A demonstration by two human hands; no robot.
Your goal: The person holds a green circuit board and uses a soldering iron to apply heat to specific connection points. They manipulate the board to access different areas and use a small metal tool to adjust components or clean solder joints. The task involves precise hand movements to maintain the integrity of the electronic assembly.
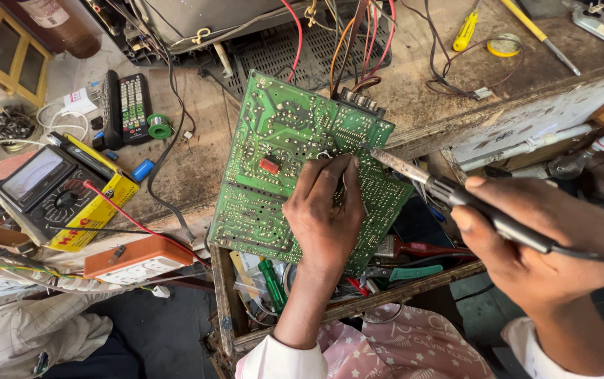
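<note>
**Hot tip on the green board**

The left hand [326, 214] presses flat on the big green circuit board [302, 168], its fingers holding a thin wire near the middle. The right hand [540, 245] is closed tight around the black handle of a long soldering iron [456, 193]. The iron's metal tip touches the board just beside the left fingertips. It is best to keep the board still and the tip steady, away from the fingers. Left of the board, on the dusty tabletop [197, 161], sits a yellow meter [63, 196]. Farther left of the board lies a black remote [133, 105].
</note>
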